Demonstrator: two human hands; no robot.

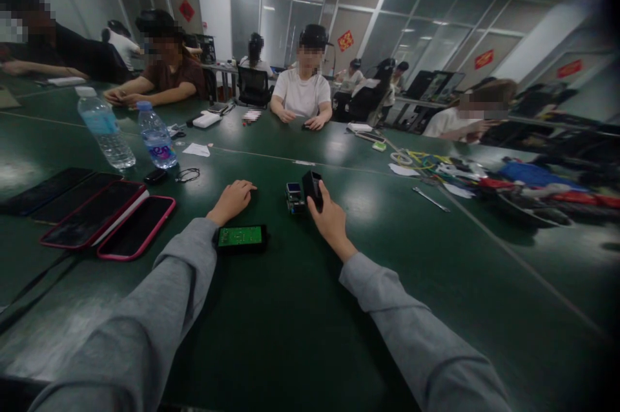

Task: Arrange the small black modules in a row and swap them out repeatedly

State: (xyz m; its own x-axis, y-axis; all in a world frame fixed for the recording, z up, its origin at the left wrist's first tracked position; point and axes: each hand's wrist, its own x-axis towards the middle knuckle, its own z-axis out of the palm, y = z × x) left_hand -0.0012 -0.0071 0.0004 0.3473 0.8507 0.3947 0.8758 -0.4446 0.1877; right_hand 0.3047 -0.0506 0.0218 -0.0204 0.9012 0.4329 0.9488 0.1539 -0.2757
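Observation:
My right hand [331, 219] is wrapped around a small black box-shaped case [310, 185] and holds it tilted up over the table. Just left of that case stands a small electronic module [294, 199] with a little bluish screen on top. My left hand [233, 201] rests on the green tabletop, holding nothing, with its fingers stretched to the right. A black-framed case with a green circuit board [241, 237] lies flat near my left wrist.
Several phones [138, 229] lie at the left. Behind them stand a clear water bottle [105, 128] and a second bottle [157, 135]. Tangled cables [426, 163] and a blue cloth [537, 175] are at the right, near a thin metal tool [430, 199]. Several people sit around the table.

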